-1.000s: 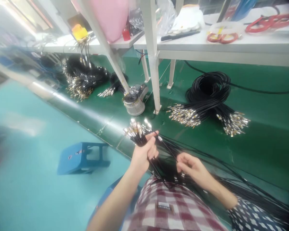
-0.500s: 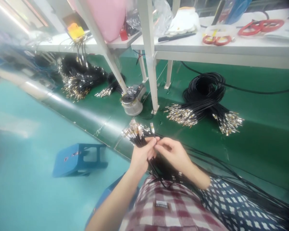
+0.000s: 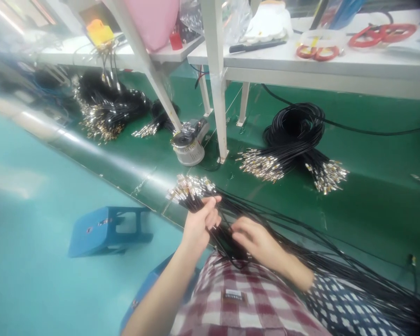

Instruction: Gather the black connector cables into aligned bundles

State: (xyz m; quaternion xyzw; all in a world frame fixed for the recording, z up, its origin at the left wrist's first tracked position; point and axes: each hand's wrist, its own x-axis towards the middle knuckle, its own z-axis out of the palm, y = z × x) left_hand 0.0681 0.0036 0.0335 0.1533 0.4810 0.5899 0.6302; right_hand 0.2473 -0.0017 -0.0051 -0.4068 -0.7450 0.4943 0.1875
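Observation:
My left hand [image 3: 199,226] is wrapped round a bundle of black cables [image 3: 193,204], with the thumb on top. Their silvery metal connectors [image 3: 187,187] fan out beyond the fist, some with yellowish parts. To the right, my right hand [image 3: 257,240] hovers low beside the dark cables near the lap. Its fingers are bent, with a small gap between thumb and forefinger, and nothing shows between them. Loose black cables [image 3: 301,221] run from near the hands towards the lower right, partly behind the right forearm.
A coiled cable bundle [image 3: 294,126] lies on the green surface ahead, and another pile [image 3: 105,109] farther left. A grey round device [image 3: 189,148] stands by the table leg [image 3: 217,93]. Red-handled scissors [image 3: 381,36] lie on the white bench [image 3: 301,63]. A blue stool [image 3: 91,231] is at left.
My right hand has left the single connector it was touching at my left thumb and moved down and right. That connector no longer stands apart from the bundle. The view has shifted slightly.

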